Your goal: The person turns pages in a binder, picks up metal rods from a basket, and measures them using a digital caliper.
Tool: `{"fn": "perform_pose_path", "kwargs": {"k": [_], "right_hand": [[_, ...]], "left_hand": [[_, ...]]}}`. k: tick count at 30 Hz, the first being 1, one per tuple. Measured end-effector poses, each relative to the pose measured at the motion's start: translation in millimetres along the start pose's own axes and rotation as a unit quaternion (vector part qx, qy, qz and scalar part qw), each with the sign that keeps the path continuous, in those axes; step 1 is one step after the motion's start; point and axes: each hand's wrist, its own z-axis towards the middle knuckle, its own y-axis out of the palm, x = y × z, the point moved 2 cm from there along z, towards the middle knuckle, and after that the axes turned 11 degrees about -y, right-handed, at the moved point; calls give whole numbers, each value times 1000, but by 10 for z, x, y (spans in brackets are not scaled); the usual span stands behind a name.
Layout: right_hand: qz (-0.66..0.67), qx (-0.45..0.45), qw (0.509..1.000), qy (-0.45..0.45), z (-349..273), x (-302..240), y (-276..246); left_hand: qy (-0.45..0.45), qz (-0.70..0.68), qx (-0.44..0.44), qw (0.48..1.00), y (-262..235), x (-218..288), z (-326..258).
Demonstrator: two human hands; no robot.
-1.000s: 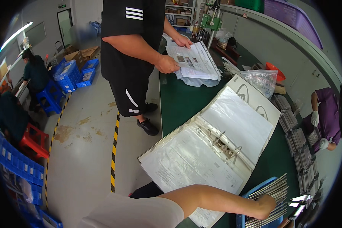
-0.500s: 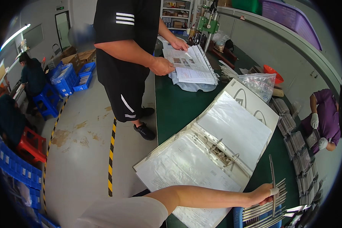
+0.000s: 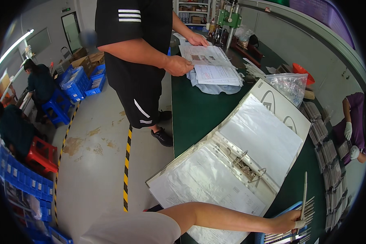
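My left arm reaches across to the lower right, and my left hand (image 3: 288,223) closes around a slim metal rod (image 3: 304,191) held nearly upright. A pale wrap covers one finger. Under and beside the hand are several more metal rods (image 3: 309,209), lying in a blue basket (image 3: 259,236). Close to my forearm, an open ring binder (image 3: 282,185) with clear-sleeved pages lies on the green table. My right hand is out of view.
A person in black (image 3: 130,73) stands at the table holding papers (image 3: 215,67). A person in purple (image 3: 356,118) wears white gloves by stacked metal parts (image 3: 327,150). A green press (image 3: 229,18), a plastic bag (image 3: 288,85) and blue crates (image 3: 24,171) stand around.
The view has shifted, so the scene sits further right and slightly lower at the near end. My left hand still grips the rod above the basket, and its wrist has turned slightly.
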Motion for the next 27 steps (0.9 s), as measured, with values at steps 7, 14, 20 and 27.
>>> {"fn": "perform_pose_path", "kwargs": {"k": [7,14,20,27], "right_hand": [[-6,-134,990,32,-473,201,43],[45,-141,987,56,-85,35,53],[37,-98,995,0,-144,97,43],[9,-105,994,15,-187,148,46]], "left_hand": [[-48,26,-62,997,49,73,-85],[-37,35,-79,996,18,13,-60],[-34,-35,-45,998,5,-6,-15],[-52,-18,-40,998,44,48,-45]]}}
